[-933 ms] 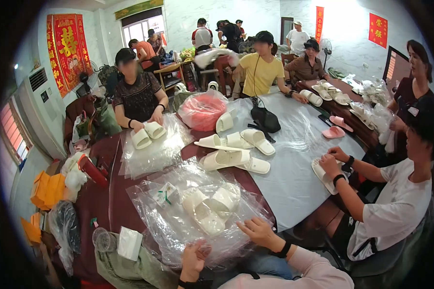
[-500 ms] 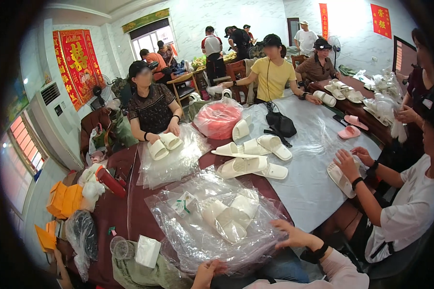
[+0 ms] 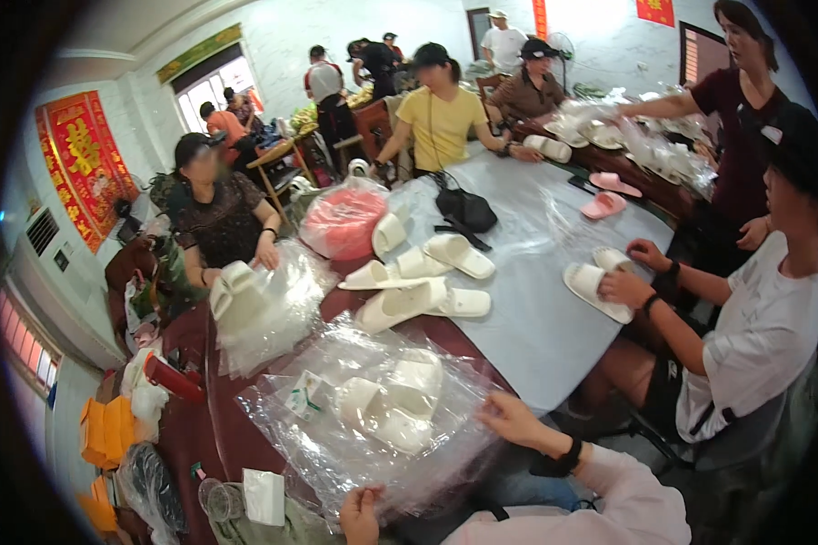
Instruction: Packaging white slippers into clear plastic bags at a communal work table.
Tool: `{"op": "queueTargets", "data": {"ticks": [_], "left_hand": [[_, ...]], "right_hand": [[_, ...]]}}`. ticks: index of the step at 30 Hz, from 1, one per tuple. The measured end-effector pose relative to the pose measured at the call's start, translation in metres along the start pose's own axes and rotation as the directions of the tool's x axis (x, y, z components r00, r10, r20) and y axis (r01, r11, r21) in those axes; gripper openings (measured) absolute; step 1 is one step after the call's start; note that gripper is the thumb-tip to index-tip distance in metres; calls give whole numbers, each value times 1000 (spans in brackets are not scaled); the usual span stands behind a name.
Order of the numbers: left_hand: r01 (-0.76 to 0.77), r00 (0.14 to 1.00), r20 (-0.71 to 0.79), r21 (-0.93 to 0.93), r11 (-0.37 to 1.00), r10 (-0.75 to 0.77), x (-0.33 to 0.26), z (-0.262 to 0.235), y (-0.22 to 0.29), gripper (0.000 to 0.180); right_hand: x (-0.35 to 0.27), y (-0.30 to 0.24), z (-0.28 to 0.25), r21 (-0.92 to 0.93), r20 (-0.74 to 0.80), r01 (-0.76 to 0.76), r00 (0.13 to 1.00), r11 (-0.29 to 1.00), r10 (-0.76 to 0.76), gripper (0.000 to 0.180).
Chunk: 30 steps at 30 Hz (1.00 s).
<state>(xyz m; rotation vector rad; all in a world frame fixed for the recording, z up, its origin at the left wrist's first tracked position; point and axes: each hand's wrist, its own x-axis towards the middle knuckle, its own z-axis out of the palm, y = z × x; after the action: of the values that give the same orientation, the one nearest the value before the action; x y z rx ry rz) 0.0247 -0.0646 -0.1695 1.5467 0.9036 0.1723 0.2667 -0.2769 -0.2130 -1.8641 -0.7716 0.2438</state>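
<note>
A pair of white slippers [image 3: 406, 427] lies inside or under clear plastic at the front of the table; which of these I cannot tell. The clear plastic bags [image 3: 286, 450] lie in a wide stack, with a small white and green card [image 3: 308, 395] beside the slippers. My left hand [image 3: 361, 516] is closed at the near edge of the plastic, fingertips against the film. On the right edge, my right hand [image 3: 521, 424] pinches the film between thumb and fingers.
More white slippers [image 3: 418, 282] lie just beyond the bags. A co-worker across holds slippers [image 3: 236, 291] over another bag stack; one at right handles a white pair [image 3: 600, 283]. A black bag [image 3: 463, 211], a red plastic-wrapped bundle [image 3: 341, 222] and a tissue pack [image 3: 264, 497] are around.
The whole view has swung right, so everything sits further left. My right hand's spread fingers have come together at the bag edge. The co-worker across has lifted the slippers.
</note>
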Motion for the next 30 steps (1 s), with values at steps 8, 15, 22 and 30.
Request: {"op": "queueTargets", "data": {"ticks": [8,15,22,30], "left_hand": [[-383,888,208,-157,910,410,-4,30,18,11],[-355,898,237,-112,928,372,-22,-2,5,19],[-84,599,-785,134,987,157,-48,-113,-157,26],[587,671,-701,304,750,-241,-67,-112,-323,63]], "right_hand": [[9,-80,31,-712,394,511,858,481,-329,87],[28,-56,59,-608,342,644,740,464,-579,45],[29,-50,28,-356,-66,517,817,778,-573,35],[-30,-78,91,544,86,69,987,836,-137,32]]}}
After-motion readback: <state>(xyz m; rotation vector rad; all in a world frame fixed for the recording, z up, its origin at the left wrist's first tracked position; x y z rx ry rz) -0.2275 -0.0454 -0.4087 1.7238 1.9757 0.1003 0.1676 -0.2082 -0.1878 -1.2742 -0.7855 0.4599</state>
